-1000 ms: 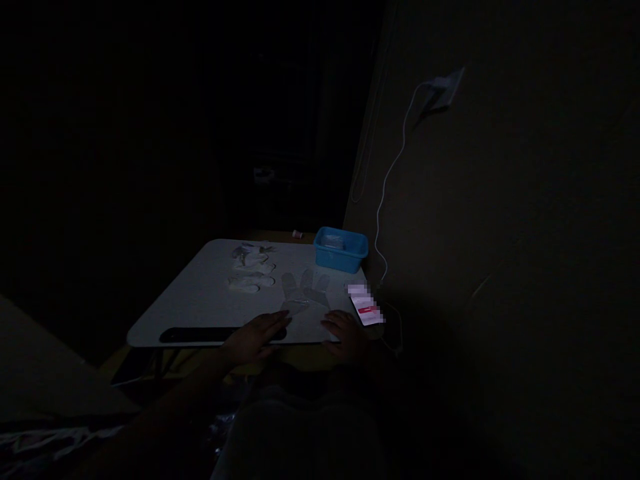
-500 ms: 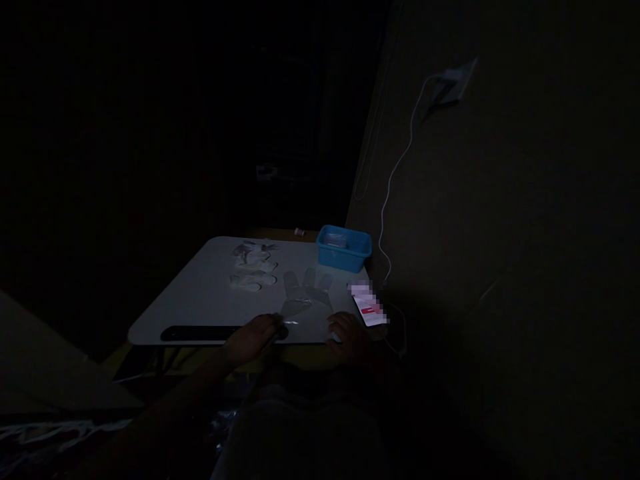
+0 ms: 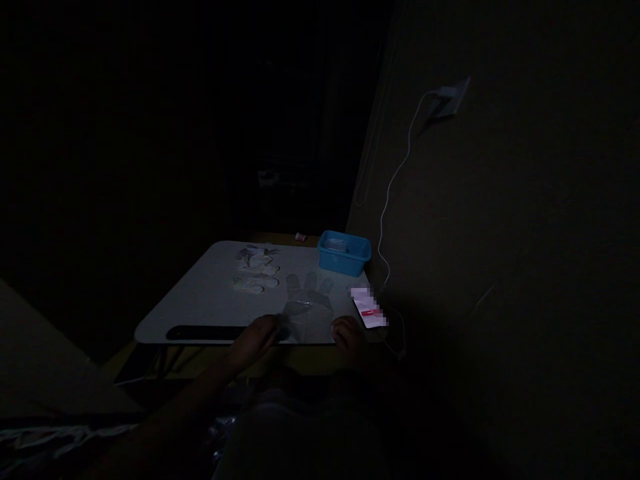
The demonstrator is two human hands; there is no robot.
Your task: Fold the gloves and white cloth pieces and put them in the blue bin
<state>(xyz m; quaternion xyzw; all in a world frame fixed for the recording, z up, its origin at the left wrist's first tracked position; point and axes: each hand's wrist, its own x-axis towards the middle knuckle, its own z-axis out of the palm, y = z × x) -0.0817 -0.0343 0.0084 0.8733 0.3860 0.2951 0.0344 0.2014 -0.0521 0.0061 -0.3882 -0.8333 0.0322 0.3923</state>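
A clear plastic glove [image 3: 306, 303] lies flat on the white table [image 3: 195, 300], its fingers pointing away from me. My left hand [image 3: 257, 335] rests at the near table edge, left of the glove's cuff. Its fingers are bent and close together, their tips lost in the dark. Across from it, my right hand [image 3: 349, 331] is at the same edge, right of the cuff, with its fingers curled. Whether either hand pinches the cuff is too dim to see. Several crumpled pale gloves [image 3: 257, 269] lie farther back on the left.
A blue plastic basket [image 3: 343, 260] with a clear packet inside stands at the back right corner. A lit phone [image 3: 369, 308] lies at the right edge. A white cable [image 3: 387, 207] hangs from a wall socket [image 3: 451, 99]. Along the front edge runs a dark slot [image 3: 205, 333].
My view has tilted slightly, so the table sits a little lower in the picture. My right hand's fingers look more curled. The glove lies in nearly the same place.
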